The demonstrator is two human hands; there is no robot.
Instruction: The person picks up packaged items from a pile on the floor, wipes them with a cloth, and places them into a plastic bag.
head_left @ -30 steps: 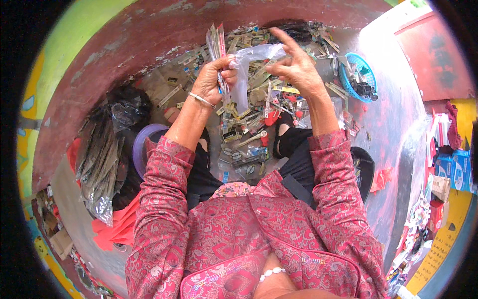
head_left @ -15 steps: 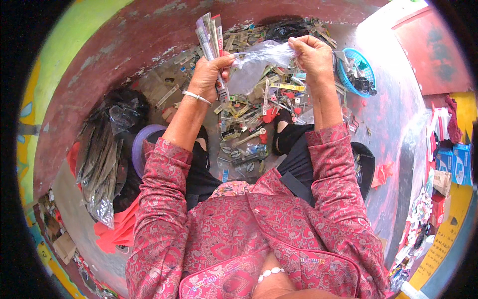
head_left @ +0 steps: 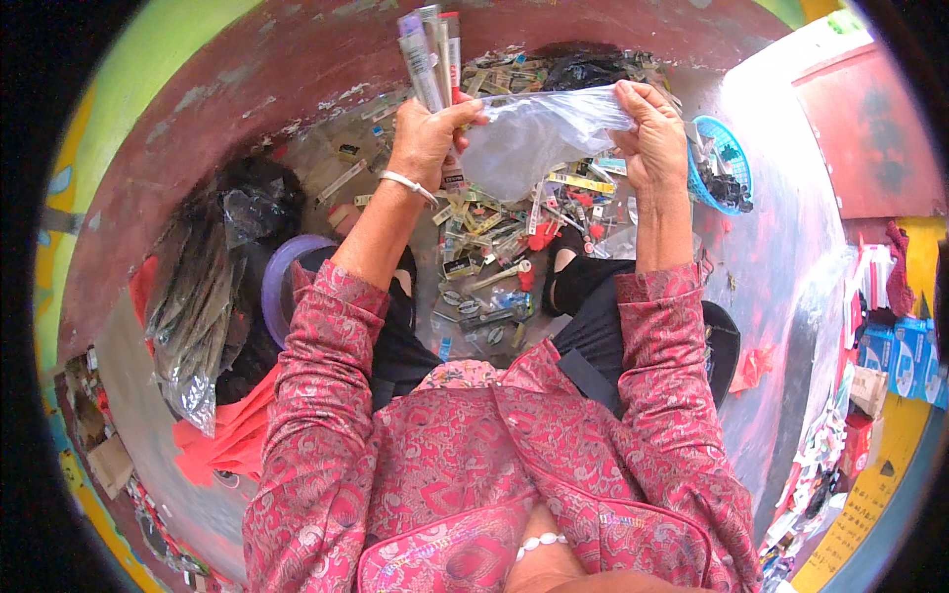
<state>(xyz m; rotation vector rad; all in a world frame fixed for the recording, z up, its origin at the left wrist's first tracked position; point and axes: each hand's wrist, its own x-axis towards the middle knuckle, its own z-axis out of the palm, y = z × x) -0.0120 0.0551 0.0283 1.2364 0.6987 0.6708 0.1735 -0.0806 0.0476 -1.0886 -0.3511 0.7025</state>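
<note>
A clear plastic bag [head_left: 539,138] is stretched between my two hands, up and ahead of me. My left hand [head_left: 427,140] is closed round a bundle of long, slim packs [head_left: 427,67], some whitish, one red-edged. Its thumb and forefinger also pinch the bag's left end. My right hand [head_left: 652,133] pinches the bag's right end, fingers curled. Below and beyond the bag, many slim packs and small loose pieces [head_left: 494,242] lie scattered on the floor between my feet.
A blue plastic basket [head_left: 736,163] with dark pieces stands to the right. At left lie long plastic-wrapped items [head_left: 198,316], a purple ring-shaped rim [head_left: 277,287] and red sheets [head_left: 232,435]. Blue packs [head_left: 895,356] sit at the far right. A maroon wall [head_left: 326,59] curves behind.
My hands have moved slightly farther apart and to the right. The bag between them has gone from bunched to spread wider and flatter. The bundle stays in my left hand.
</note>
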